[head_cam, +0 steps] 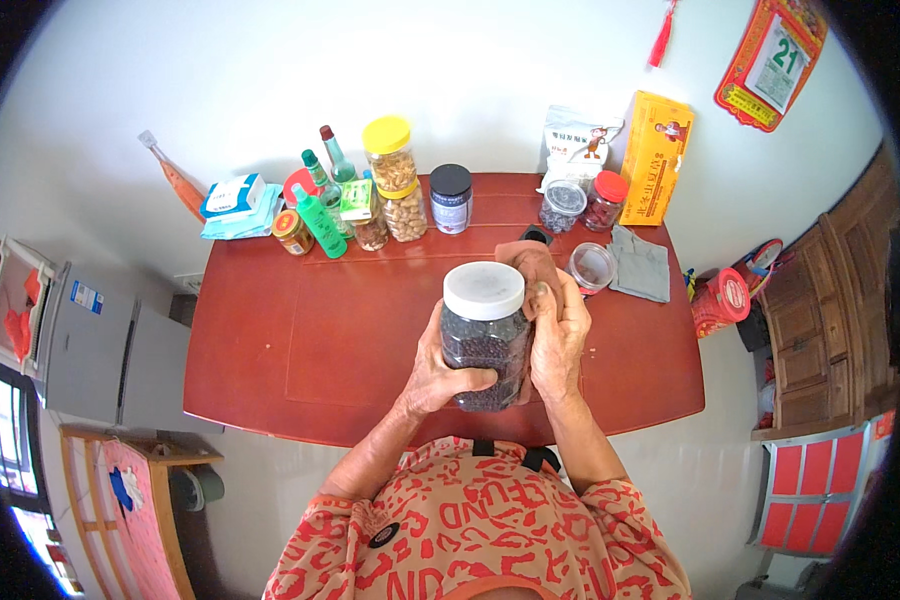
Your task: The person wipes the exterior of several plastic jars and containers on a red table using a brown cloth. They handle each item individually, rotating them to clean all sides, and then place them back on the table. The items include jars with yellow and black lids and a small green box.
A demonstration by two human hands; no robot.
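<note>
My left hand grips the left side of a clear plastic jar with a white screw lid; dark beans or similar small pieces fill it. The jar is upright, over the near part of the red table. At its right side, my right hand holds a brown cloth against the jar; part of the cloth is hidden behind it. Just beyond my right hand stands a small clear round container, beside a folded grey cloth.
Along the wall stand a green spray bottle, stacked yellow-lidded jars, a black-lidded canister, a grey-lidded tub, a red-lidded jar and a yellow box. Tissue packs lie back left.
</note>
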